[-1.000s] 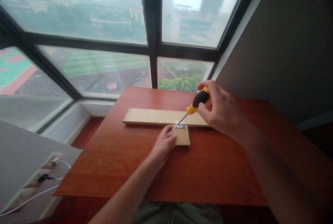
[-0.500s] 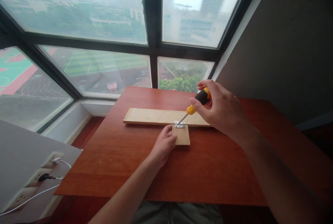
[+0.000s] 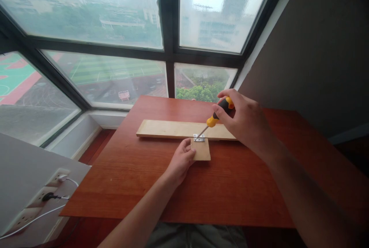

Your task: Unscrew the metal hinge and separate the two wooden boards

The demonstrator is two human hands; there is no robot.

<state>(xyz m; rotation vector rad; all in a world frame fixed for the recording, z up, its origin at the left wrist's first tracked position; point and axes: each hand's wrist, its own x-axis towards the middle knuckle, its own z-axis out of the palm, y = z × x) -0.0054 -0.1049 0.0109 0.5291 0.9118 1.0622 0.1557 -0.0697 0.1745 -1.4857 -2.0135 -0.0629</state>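
Note:
A long pale wooden board (image 3: pixel 167 128) lies across the red-brown table (image 3: pixel 138 175). A small square wooden piece (image 3: pixel 202 152) butts against its near edge, joined by a small metal hinge (image 3: pixel 199 138). My right hand (image 3: pixel 245 123) is closed around the black and yellow handle of a screwdriver (image 3: pixel 219 112), whose tip rests on the hinge. My left hand (image 3: pixel 180 162) presses on the left edge of the small piece, fingers curled against it.
Large windows (image 3: pixel 115 29) rise behind the table. A grey wall (image 3: pixel 317 56) stands on the right. At lower left a white power strip (image 3: pixel 43 198) holds plugged cables. The table's near edge lies close to my lap.
My right hand has rolled slightly on the screwdriver handle, fingers shifting around it. The tip stays on the hinge and my left hand has not moved.

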